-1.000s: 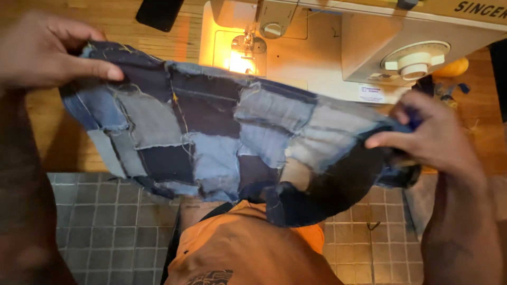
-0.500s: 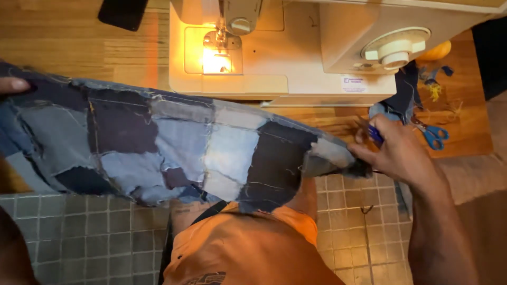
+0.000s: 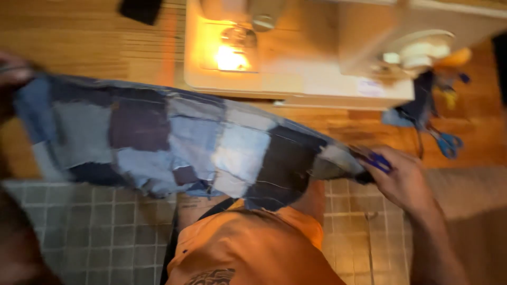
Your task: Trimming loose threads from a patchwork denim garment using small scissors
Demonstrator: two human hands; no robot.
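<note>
Below the sewing machine, across the middle of the head view, a patchwork denim piece stretches out flat between the two hands. Its squares run from pale blue through mid blue to near black, with loose threads along the lower edge. The left hand sits at the far left edge of the frame, blurred and partly cut off; it meets the left end of the denim, but whether its fingers are pinched closed on the cloth I cannot tell. The right hand is closed on the right end of the denim, fingers curled around the corner, and something small and blue shows at its fingertips, too blurred to name.

Behind the denim stands the machine, cream-coloured, on a wooden worktop, with its lamp glowing orange-yellow over the needle area. Right of the machine, on the worktop, lie blue-handled scissors beside a dark scrap of cloth. A dark flat object lies at the top edge, left of the machine.

Under the denim, the person's orange garment fills the lower centre, with a grey tiled floor to either side of it.
</note>
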